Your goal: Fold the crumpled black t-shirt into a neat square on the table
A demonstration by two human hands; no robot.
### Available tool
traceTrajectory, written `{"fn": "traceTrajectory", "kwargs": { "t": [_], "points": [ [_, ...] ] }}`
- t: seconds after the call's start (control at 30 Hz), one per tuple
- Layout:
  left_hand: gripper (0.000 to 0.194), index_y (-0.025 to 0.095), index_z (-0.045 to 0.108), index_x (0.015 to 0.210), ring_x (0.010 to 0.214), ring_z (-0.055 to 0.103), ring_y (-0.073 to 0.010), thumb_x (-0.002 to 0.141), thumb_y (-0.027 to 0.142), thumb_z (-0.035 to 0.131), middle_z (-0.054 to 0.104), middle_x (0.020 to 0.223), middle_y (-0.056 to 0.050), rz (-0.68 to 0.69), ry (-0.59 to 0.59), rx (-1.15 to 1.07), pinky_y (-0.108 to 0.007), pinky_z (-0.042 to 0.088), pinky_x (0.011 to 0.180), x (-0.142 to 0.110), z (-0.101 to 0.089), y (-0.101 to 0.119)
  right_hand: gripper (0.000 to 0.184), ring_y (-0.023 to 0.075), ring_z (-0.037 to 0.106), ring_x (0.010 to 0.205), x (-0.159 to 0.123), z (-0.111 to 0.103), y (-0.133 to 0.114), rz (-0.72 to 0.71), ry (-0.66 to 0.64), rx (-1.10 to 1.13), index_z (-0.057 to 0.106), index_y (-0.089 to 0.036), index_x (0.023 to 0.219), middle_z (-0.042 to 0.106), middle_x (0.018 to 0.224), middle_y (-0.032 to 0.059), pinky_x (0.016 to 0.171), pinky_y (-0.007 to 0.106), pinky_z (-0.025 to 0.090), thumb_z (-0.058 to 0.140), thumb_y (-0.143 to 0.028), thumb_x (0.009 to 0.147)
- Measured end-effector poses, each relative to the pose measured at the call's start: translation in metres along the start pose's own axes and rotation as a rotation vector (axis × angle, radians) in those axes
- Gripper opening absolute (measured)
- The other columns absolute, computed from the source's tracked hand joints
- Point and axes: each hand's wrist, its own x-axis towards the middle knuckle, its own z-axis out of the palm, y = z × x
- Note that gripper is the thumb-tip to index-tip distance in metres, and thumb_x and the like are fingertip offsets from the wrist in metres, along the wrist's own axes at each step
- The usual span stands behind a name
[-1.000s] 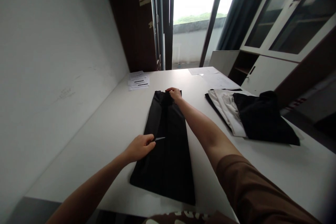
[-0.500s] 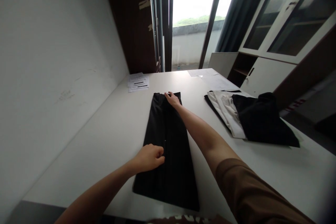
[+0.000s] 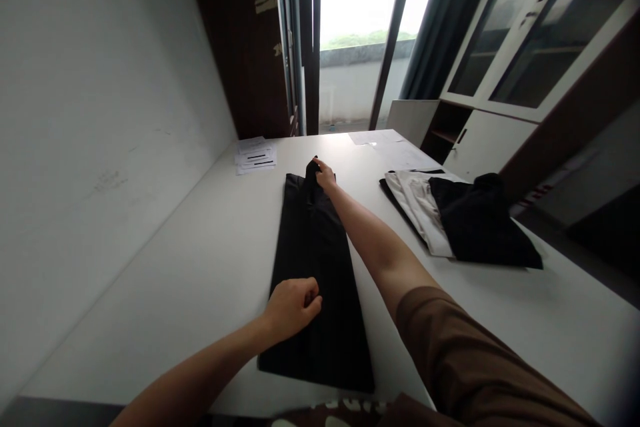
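Observation:
A long black folded garment [image 3: 327, 280] lies lengthwise on the white table in front of me. At its far end my right hand [image 3: 324, 173] pinches a piece of the cloth and holds it up, so a small flap stands off the rest. My left hand [image 3: 293, 307] is curled into a loose fist over the near left part of the garment. No cloth shows bunched between its fingers, and its underside is hidden.
Right of the garment lies a pile of black and white clothes [image 3: 460, 217]. Sheets of paper [image 3: 256, 155] rest at the table's far left, with more papers [image 3: 385, 147] at the far right. A wall [image 3: 100, 147] borders the left side; cabinets [image 3: 500, 80] stand beyond the right.
My right hand has closed on the garment's far edge and raised it into a flap. My left hand has shifted slightly right, and the view has turned a little to the right.

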Motion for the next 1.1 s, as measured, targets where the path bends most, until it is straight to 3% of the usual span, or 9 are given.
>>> {"fn": "traceTrajectory", "kwargs": {
  "t": [0.13, 0.23, 0.33, 0.43, 0.57, 0.73, 0.83, 0.93, 1.1],
  "points": [
    [0.010, 0.023, 0.062, 0.086, 0.078, 0.061, -0.0170, 0.092, 0.030, 0.062, 0.066, 0.081, 0.000, 0.063, -0.058, 0.045, -0.028, 0.041, 0.072, -0.004, 0.007, 0.001, 0.071, 0.0245, 0.060, 0.129, -0.020, -0.007, 0.022, 0.133, -0.003, -0.074, 0.043, -0.021, 0.159, 0.063, 0.143, 0.0085, 0.112, 0.040, 0.046, 0.042, -0.013, 0.088],
    [0.013, 0.023, 0.064, 0.096, 0.087, 0.061, -0.0198, 0.095, 0.036, 0.061, 0.067, 0.090, -0.002, 0.117, -0.002, 0.083, -0.031, 0.045, 0.082, -0.005, 0.008, 0.000, 0.061, 0.0298, 0.061, 0.124, -0.043, -0.009, 0.034, 0.225, 0.006, -0.154, 0.046, -0.020, 0.155, 0.063, 0.137, 0.0147, 0.108, 0.044, 0.048, 0.046, -0.023, 0.094],
    [0.018, 0.023, 0.065, 0.109, 0.104, 0.059, -0.0244, 0.095, 0.036, 0.062, 0.066, 0.109, -0.007, 0.200, 0.085, 0.130, -0.038, 0.047, 0.097, -0.004, 0.011, -0.001, 0.053, 0.0314, 0.053, 0.130, -0.062, -0.009, 0.035, 0.195, 0.089, -0.235, 0.051, -0.019, 0.149, 0.055, 0.143, 0.0171, 0.109, 0.043, 0.046, 0.047, -0.030, 0.098],
    [0.040, 0.024, 0.061, 0.129, 0.130, 0.050, -0.0294, 0.092, 0.038, 0.067, 0.059, 0.137, -0.010, 0.271, 0.109, 0.164, -0.047, 0.040, 0.114, -0.003, 0.018, -0.004, 0.048, 0.0335, 0.040, 0.139, -0.075, -0.010, 0.027, 0.071, 0.141, -0.317, 0.055, -0.018, 0.144, 0.046, 0.152, 0.0170, 0.113, 0.047, 0.041, 0.046, -0.030, 0.099],
    [0.062, 0.025, 0.046, 0.152, 0.155, 0.026, -0.0333, 0.095, 0.045, 0.063, 0.034, 0.166, -0.011, 0.341, 0.021, 0.237, -0.056, 0.020, 0.128, -0.004, 0.029, -0.006, 0.043, 0.0309, 0.039, 0.140, -0.080, -0.007, 0.011, -0.140, 0.004, -0.354, 0.060, -0.021, 0.141, 0.050, 0.151, 0.0131, 0.117, 0.045, 0.036, 0.048, -0.028, 0.101],
    [0.067, 0.028, 0.035, 0.161, 0.159, 0.014, -0.0350, 0.101, 0.052, 0.052, 0.020, 0.173, -0.010, 0.349, -0.059, 0.277, -0.062, 0.013, 0.128, -0.008, 0.034, 0.000, 0.035, 0.0275, 0.051, 0.133, -0.072, 0.021, -0.004, -0.333, -0.247, -0.323, 0.068, -0.025, 0.133, 0.065, 0.138, 0.0071, 0.114, 0.040, 0.039, 0.052, -0.032, 0.102],
    [0.068, 0.028, 0.034, 0.162, 0.160, 0.012, -0.0353, 0.101, 0.052, 0.053, 0.018, 0.173, -0.009, 0.337, -0.062, 0.286, -0.062, 0.011, 0.128, -0.010, 0.034, 0.002, 0.037, 0.0276, 0.051, 0.135, -0.061, 0.044, -0.008, -0.347, -0.361, -0.320, 0.068, -0.026, 0.135, 0.063, 0.143, 0.0057, 0.116, 0.040, 0.038, 0.054, -0.037, 0.102],
    [0.068, 0.027, 0.034, 0.162, 0.160, 0.009, -0.0356, 0.101, 0.053, 0.052, 0.018, 0.173, -0.009, 0.341, -0.070, 0.280, -0.062, 0.009, 0.129, -0.011, 0.036, 0.002, 0.047, 0.0313, 0.038, 0.148, -0.049, 0.063, -0.008, -0.305, -0.409, -0.362, 0.059, -0.027, 0.146, 0.050, 0.158, 0.0057, 0.123, 0.048, 0.028, 0.055, -0.042, 0.102],
    [0.069, 0.027, 0.032, 0.163, 0.160, 0.008, -0.0363, 0.102, 0.056, 0.048, 0.018, 0.173, -0.011, 0.342, -0.083, 0.251, -0.064, 0.008, 0.128, -0.010, 0.039, 0.000, 0.057, 0.0339, 0.023, 0.156, -0.026, 0.075, 0.001, -0.231, -0.432, -0.414, 0.048, -0.029, 0.156, 0.032, 0.168, 0.0060, 0.126, 0.056, 0.016, 0.046, -0.053, 0.104]
  ]
}}
